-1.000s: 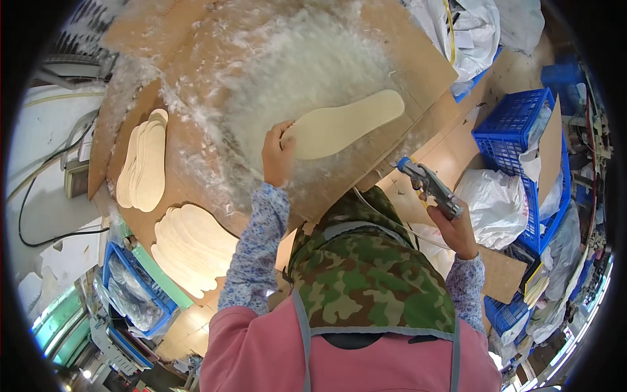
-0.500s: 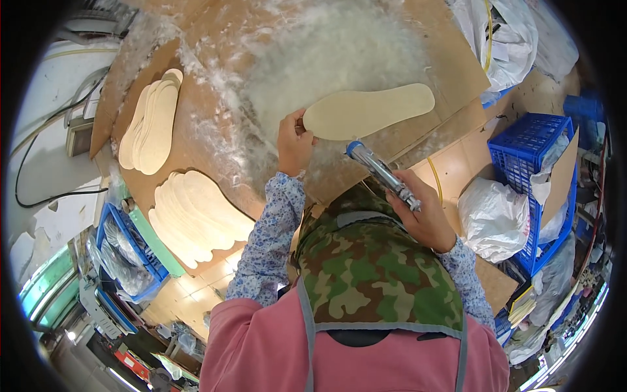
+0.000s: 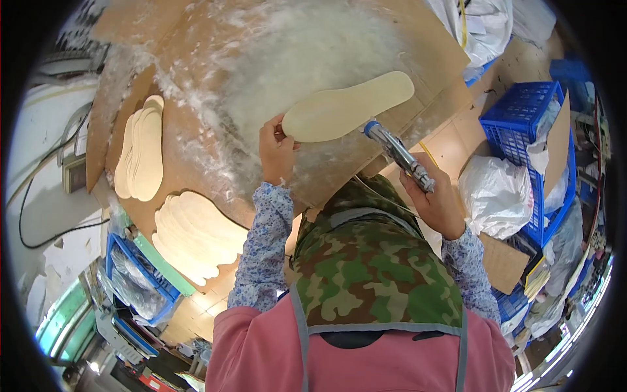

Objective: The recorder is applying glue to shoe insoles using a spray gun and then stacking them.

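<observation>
My left hand [image 3: 279, 151] pinches the wide end of a beige insole [image 3: 346, 106], held over cardboard coated with whitish spray residue [image 3: 287, 59]. In my right hand [image 3: 436, 201] is a metal spray gun [image 3: 397, 149] with a blue tip; my fingers wrap its rear part. The tip points up and left, close to the insole's near edge. To the left lie a fanned row of insoles [image 3: 196, 235] and, farther off, an overlapping stack of insoles [image 3: 140, 151], both on brown board.
At right stand a blue plastic crate [image 3: 519, 127] and a white plastic bag [image 3: 495, 196]. Another blue crate [image 3: 140, 277] with clear bags sits at lower left. A yellow hose [image 3: 428, 153] shows beside the spray gun.
In the picture, the insole and my left hand have shifted left, and the insole's narrow end tilts further up. The spray gun sits slightly to the right and higher, still by the insole's near edge.
</observation>
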A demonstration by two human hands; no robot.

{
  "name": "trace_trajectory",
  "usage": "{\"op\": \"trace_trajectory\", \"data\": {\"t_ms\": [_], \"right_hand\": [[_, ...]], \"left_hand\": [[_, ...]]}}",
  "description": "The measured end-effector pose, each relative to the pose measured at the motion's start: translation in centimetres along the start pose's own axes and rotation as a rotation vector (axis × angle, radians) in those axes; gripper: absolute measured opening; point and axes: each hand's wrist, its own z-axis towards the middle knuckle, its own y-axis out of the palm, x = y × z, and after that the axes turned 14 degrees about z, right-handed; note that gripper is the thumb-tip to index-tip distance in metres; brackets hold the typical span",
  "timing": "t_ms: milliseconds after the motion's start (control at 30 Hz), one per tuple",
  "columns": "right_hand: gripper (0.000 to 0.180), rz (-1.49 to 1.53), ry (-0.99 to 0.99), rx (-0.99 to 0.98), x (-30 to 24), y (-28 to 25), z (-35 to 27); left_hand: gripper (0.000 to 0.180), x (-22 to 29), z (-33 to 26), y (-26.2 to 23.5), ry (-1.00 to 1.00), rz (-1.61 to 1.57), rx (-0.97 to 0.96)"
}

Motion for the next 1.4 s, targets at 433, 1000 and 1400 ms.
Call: {"op": "trace_trajectory", "data": {"t_ms": [433, 1000, 1400], "right_hand": [[0.019, 0.011, 0.058, 0.244, 0.9, -2.7, -1.8], [0.020, 0.009, 0.082, 0.293, 1.2, -1.3, -3.3], [0.023, 0.049, 0.053, 0.134, 0.1, 0.3, -3.8]], "left_hand": [[0.041, 0.6, -0.4, -0.5, 0.003, -0.007, -0.048], [0.040, 0.4, -0.3, -0.9, 0.017, -0.018, -0.086], [0.043, 0.0, -0.4, -1.4, 0.037, 0.010, -0.102]]}}
